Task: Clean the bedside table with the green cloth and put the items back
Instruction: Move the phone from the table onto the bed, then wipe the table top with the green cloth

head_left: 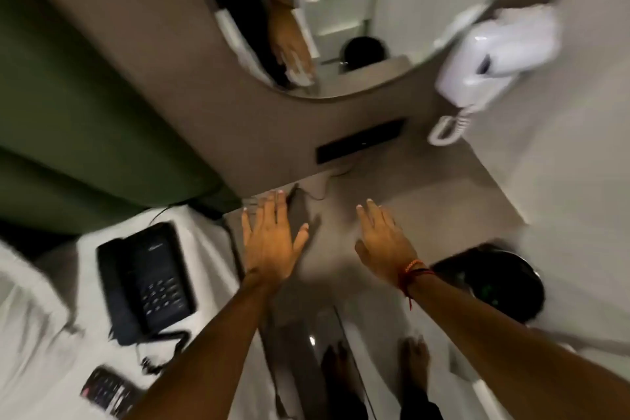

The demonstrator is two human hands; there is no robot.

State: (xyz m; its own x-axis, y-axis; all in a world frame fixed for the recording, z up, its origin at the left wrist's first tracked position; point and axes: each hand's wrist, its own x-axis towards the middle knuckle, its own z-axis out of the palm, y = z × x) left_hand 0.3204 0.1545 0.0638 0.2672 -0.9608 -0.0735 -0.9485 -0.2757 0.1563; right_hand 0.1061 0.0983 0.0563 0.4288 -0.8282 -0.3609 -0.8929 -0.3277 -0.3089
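The grey bedside table [426, 194] lies below me against the wall. My left hand [271, 239] hovers over its left side, fingers spread, holding nothing. My right hand [385, 240], with a red thread at the wrist, is held flat over the middle of the table and is also empty. A black telephone [145, 280] with its coiled cord rests on the white bed sheet [51, 351] to the left. A black remote control [109, 392] lies on the sheet nearer to me. No green cloth shows in this blurred view.
A white wall-mounted hair dryer [494, 54] with a coiled cord hangs at the upper right. A black bin [497, 283] stands to the right of the table. A round mirror [324, 17] and a black socket strip [359, 141] are on the wall. A green headboard [85, 112] is at the left.
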